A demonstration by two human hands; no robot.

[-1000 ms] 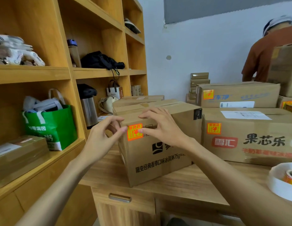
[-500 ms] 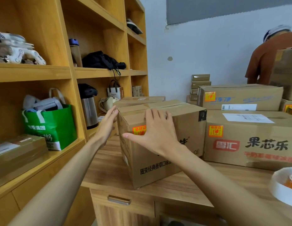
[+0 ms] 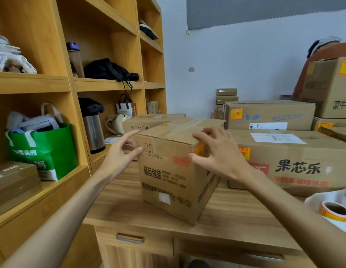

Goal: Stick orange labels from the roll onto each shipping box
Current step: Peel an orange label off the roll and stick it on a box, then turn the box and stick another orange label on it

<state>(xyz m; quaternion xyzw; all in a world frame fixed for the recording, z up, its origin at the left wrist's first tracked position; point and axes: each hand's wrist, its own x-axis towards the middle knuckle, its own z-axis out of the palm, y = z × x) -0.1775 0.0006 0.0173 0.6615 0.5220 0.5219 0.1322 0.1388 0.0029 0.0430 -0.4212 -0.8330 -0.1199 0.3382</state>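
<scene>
A brown shipping box [image 3: 168, 176] stands on the wooden desk [image 3: 127, 207], turned so one corner faces me. An orange label [image 3: 199, 149] sits on its right face near the top edge, partly hidden by my right hand [image 3: 216, 153]. That hand grips the box's upper right edge, fingers on the lid and thumb on the front face. My left hand [image 3: 120, 153] grips the upper left corner, with its thumb on the front face. The roll of orange labels [image 3: 334, 211] lies at the desk's right edge on loose white backing paper [image 3: 319, 200].
A long box [image 3: 303, 167] with an orange label [image 3: 245, 153] lies right of the held box, with more labelled boxes [image 3: 270, 115] stacked behind. A person in an orange top [image 3: 323, 53] stands at the back right. Wooden shelves [image 3: 75, 84] with a green bag [image 3: 44, 149] and a flask [image 3: 92, 130] line the left.
The box has been turned, so a different printed face looks at me and the orange label now sits on the right side. Both hands moved to the box's upper corners.
</scene>
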